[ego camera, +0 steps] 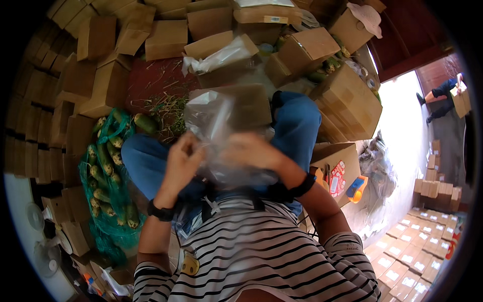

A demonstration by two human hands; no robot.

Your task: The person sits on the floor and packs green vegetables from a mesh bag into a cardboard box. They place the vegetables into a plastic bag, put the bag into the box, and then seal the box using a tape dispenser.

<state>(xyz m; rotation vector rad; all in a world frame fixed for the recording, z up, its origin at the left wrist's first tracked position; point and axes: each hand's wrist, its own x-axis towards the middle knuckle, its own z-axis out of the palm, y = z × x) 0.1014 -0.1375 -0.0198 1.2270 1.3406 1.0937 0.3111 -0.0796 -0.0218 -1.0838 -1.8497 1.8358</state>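
A clear plastic bag point(215, 120) spreads between my hands, over my lap and in front of an open cardboard box point(249, 107). My left hand point(185, 158) pinches the bag's left edge between thumb and fingers. Blurred by motion, my right hand point(251, 151) is at the bag's right side; its fingers overlap the plastic, and their grip is unclear. The box stands between my bent knees, and the bag covers part of it. Whether anything lies in the box cannot be seen.
Long green gourds point(102, 166) fill a green net bag point(124, 234) at the left. Dry stems point(169, 113) litter the floor. Beyond stands a plastic-lined box point(226, 60). At right, a box point(332, 162) bears an orange-and-blue tape dispenser point(356, 188). A person point(445, 94) carries a carton outside.
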